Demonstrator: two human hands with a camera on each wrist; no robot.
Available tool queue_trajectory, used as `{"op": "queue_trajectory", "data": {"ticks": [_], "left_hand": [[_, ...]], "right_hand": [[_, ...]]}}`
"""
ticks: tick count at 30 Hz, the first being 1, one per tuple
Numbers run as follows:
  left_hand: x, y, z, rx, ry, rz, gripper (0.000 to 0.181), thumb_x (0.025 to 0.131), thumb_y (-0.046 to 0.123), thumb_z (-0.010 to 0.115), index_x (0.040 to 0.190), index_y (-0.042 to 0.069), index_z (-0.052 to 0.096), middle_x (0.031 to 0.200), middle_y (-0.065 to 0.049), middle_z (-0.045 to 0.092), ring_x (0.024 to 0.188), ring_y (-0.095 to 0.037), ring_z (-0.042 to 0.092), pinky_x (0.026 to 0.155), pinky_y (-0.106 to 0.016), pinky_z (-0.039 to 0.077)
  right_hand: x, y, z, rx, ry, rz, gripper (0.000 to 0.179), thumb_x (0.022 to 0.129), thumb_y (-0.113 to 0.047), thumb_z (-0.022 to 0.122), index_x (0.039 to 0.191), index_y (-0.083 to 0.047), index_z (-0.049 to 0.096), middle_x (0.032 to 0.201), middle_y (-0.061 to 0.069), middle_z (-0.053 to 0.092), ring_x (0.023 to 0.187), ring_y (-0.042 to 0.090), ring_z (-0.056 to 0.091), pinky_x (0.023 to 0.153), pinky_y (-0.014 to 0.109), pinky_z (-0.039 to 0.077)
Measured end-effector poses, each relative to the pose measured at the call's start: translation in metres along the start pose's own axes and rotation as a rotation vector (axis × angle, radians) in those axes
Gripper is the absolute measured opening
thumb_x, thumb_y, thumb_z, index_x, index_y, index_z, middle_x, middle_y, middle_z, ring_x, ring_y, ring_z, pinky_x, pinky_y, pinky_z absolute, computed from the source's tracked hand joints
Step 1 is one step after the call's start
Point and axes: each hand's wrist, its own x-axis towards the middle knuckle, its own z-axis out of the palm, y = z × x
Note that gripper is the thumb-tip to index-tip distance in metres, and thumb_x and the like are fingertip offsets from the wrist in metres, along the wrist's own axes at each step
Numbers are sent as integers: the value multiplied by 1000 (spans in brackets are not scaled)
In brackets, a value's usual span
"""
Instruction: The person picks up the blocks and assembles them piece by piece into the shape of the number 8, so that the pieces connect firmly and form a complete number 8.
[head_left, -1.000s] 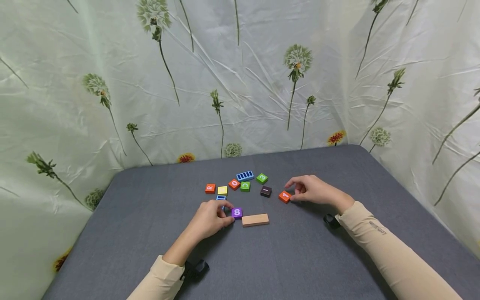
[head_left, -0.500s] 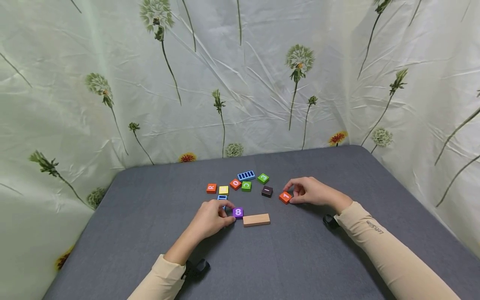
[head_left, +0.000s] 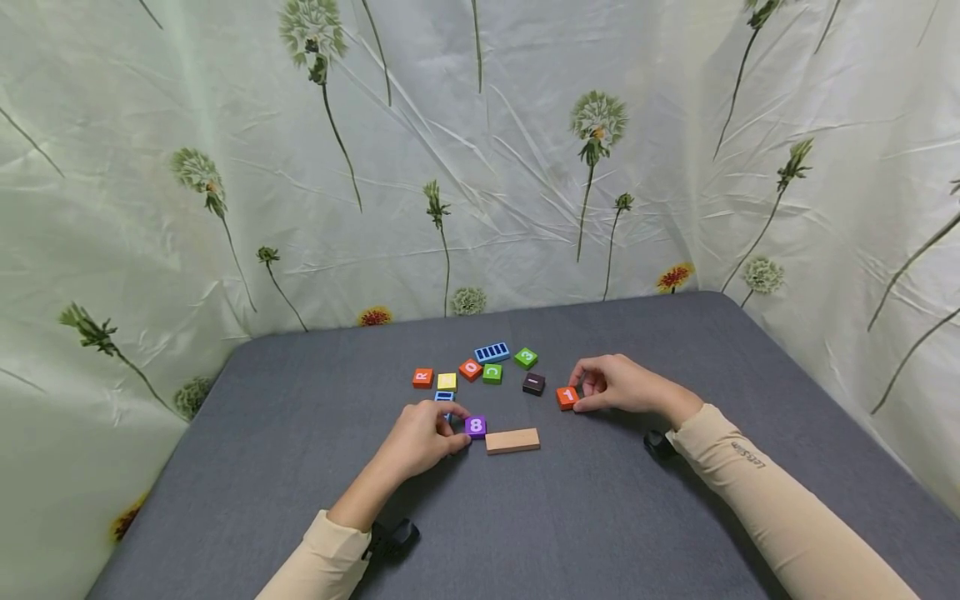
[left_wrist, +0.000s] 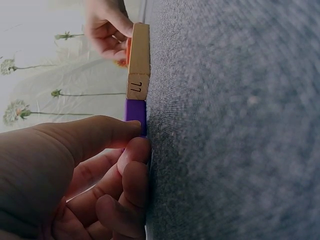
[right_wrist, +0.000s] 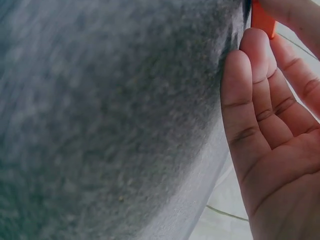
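My left hand [head_left: 422, 435] pinches a purple block marked 8 [head_left: 476, 427] between thumb and finger, with the block down on the table. Against the right side of that block sits a plain wooden block [head_left: 513, 441], and in the left wrist view its end [left_wrist: 137, 86] bears printed marks. Farther right, my right hand [head_left: 624, 383] holds an orange block marked 1 [head_left: 567, 397] by its edges. The right wrist view shows only a corner of this orange block [right_wrist: 263, 21] between thumb and fingers.
Behind the hands lie an orange R block [head_left: 422, 378], a yellow block [head_left: 447, 382], an orange 0 block [head_left: 471, 369], green blocks [head_left: 492, 374], a blue slotted block [head_left: 492, 352] and a dark block [head_left: 533, 383]. Another blue block [head_left: 444, 397] is partly behind my left fingers.
My right thumb and fingers have closed in on the orange block, which has turned and shifted slightly toward the left. My left hand stays on the purple block.
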Motion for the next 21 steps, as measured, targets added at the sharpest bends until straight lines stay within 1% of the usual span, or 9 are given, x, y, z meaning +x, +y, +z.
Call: {"op": "queue_trajectory", "data": {"ticks": [14,21], "left_hand": [[0,0,0,-6,-2,-12,25,92,15,86,116,14,79,67,5,64,58,-8,53,53,-26,40],[0,0,0,-11,0,-14,25,92,15,86,116,14,79,66,5,64,58,-8,53,53,-26,39]], "right_hand": [[6,-12,6,4,-14,-22,27,90,-24,88,104,-9,69,82,-4,62,72,8,55,66,23,46],[8,-19,12,6,-25,-60,27,89,-23,89,102,-10,69,81,-5,62,72,6,55,66,22,46]]}}
